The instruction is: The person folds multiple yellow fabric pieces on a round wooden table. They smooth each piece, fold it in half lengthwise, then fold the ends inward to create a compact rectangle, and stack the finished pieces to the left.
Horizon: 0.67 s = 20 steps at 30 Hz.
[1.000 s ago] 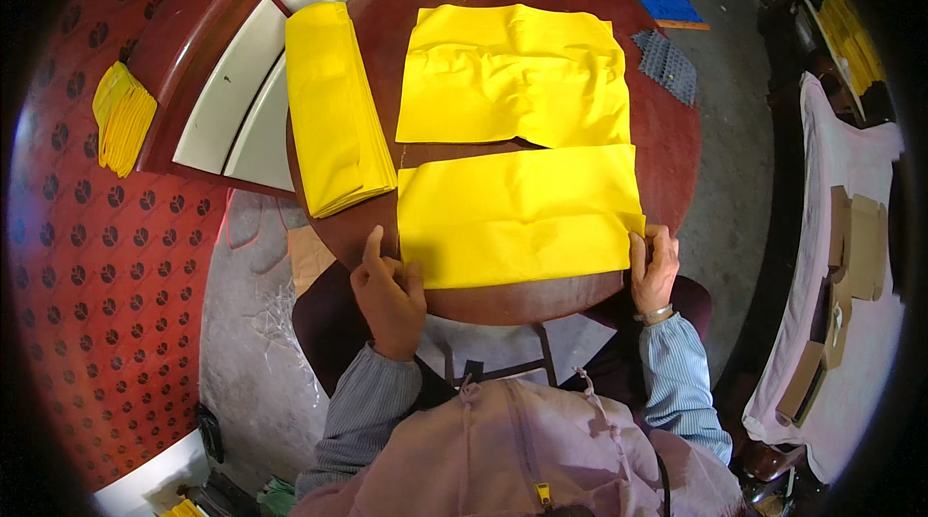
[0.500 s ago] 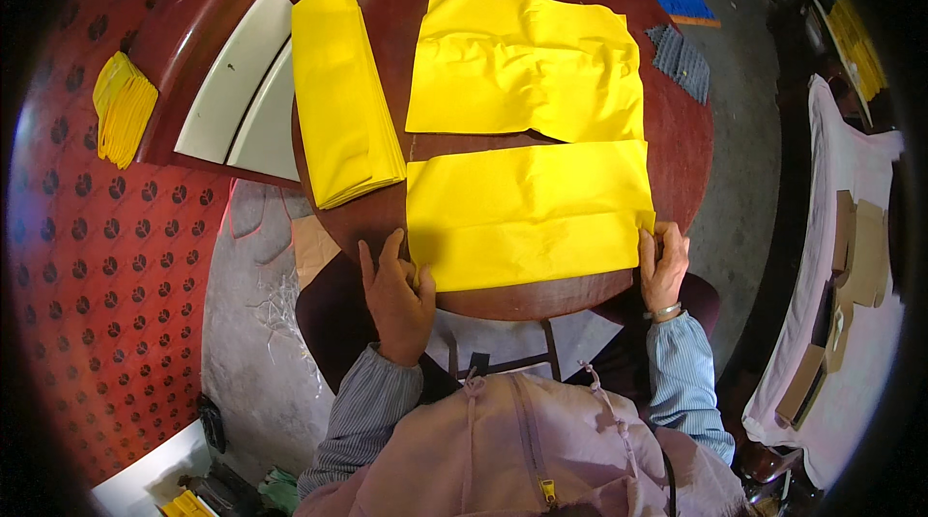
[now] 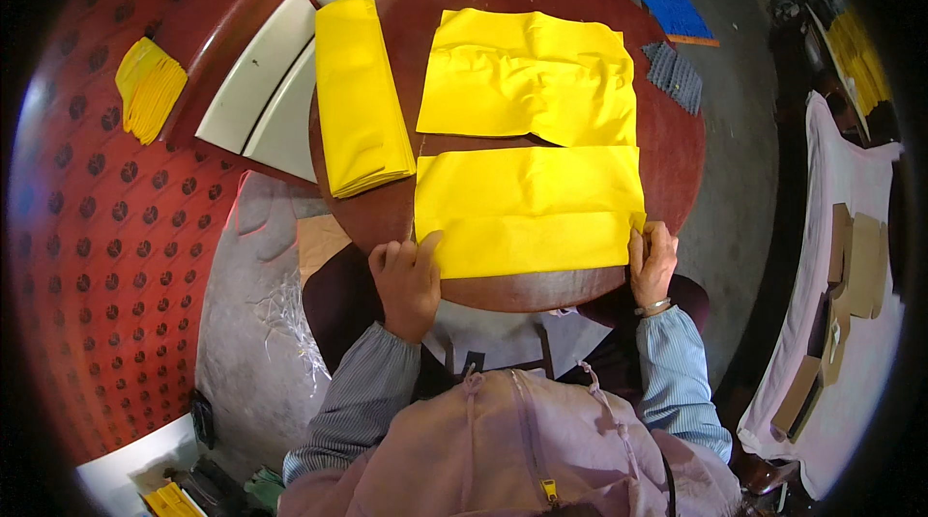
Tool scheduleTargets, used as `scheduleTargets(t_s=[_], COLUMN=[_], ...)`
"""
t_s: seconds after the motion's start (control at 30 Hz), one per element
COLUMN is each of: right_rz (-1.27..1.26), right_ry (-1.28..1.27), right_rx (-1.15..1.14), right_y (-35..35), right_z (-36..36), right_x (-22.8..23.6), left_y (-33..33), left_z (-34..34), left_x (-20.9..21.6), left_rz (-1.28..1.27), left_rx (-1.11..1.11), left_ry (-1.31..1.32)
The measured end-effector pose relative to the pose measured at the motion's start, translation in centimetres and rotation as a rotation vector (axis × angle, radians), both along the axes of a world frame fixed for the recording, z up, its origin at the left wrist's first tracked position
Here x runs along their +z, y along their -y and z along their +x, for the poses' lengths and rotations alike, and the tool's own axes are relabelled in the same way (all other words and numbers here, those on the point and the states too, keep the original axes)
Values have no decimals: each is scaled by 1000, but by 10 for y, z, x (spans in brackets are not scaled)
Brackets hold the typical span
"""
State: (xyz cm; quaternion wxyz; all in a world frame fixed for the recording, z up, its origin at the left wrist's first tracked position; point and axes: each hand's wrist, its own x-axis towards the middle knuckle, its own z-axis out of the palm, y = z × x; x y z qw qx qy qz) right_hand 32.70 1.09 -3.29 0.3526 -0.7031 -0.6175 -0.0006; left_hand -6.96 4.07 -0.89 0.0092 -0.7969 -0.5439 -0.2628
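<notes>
A yellow fabric sheet [image 3: 527, 198] lies flat near the front of the round table, with a crease across it and a band along its near side. At its left near corner my left hand [image 3: 406, 285] has its fingers curled, gripping the edge. My right hand [image 3: 655, 261] pinches the right edge between thumb and fingers. Just beyond lies a second, more wrinkled yellow fabric sheet [image 3: 527, 77], which neither hand touches. To the left rests a thick folded stack of yellow fabric [image 3: 362, 97].
The round red-brown table [image 3: 667, 169] holds the fabric and a grey ridged mat [image 3: 674, 75] at its right rim. A yellow bundle [image 3: 150, 90] sits at far left. A blue mat [image 3: 675, 14] lies on the floor. Cardboard boxes [image 3: 860, 266] rest on a pink cloth at right.
My left hand's spread fingers have closed on the sheet's left near corner. My right hand keeps its hold on the right edge. The whole view has shifted slightly.
</notes>
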Motion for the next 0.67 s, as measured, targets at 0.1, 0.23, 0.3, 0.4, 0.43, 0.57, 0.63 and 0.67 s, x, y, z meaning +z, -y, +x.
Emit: scheduleTargets(t_s=[0.1, 0.23, 0.3, 0.4, 0.43, 0.57, 0.63, 0.67], right_rz=[34, 67, 60, 72, 76, 88, 87, 80], right_ry=[21, 36, 25, 38, 38, 47, 41, 29], right_rx=[18, 29, 38, 60, 68, 50, 57, 63], right_y=[-2, -2, -2, -3, -3, -5, -5, -5], right_z=[0, -1, 0, 2, 2, 4, 5, 5], right_x=[-3, -5, -6, -8, -9, -14, -15, -15], left_y=[-6, -11, -10, -8, -8, -19, -25, -27], left_z=[1, 2, 2, 3, 4, 6, 1, 0], left_x=[-5, -10, -8, -1, 2, 11, 14, 14], left_rz=[-41, 86, 82, 20, -17, 32, -128, -246], left_rx=[55, 44, 31, 39, 43, -190, -424, -430], left_ry=[-123, -49, 22, -61, -137, -290, -255, -247])
